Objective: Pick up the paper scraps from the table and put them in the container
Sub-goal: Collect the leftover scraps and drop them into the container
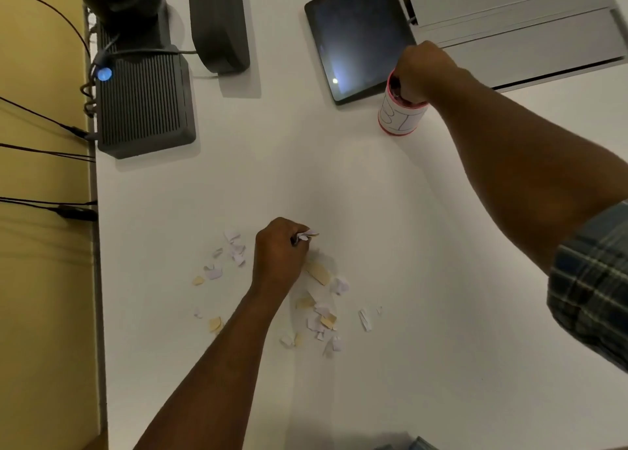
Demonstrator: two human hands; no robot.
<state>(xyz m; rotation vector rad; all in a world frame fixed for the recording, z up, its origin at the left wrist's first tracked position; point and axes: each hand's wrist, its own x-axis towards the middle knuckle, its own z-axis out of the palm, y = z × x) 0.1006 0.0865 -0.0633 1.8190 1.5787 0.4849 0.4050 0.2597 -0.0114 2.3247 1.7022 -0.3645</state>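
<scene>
On the smooth white table [390, 232], our left hand [278, 255] is curled into a loose fist among the paper scraps [321, 313], fingers closed around a small bunch of pale torn pieces [307, 235] that pokes out past the knuckles. More scraps lie flat around it, thin and ragged-edged, some white or faintly lilac, some tan like card; one longer tan strip [317, 272] sits just beside the hand. They spread on both sides of the wrist, with a few strays apart to the right.

Our right hand [421, 70] reaches far up the table to the container [399, 109], a small upright cylinder with red rims and a white paper wrap. Large hand-drawn outline characters mark the wrap, but we cannot read them for certain. The fingers dip into its dark mouth, bunched together; whether they hold anything we cannot tell. A plaid sleeve [591, 279] covers the upper arm.

Beside the container lies a dark glossy tablet [356, 34] with rounded corners, and farther left a ribbed black box [146, 102] with a glowing blue light.
</scene>
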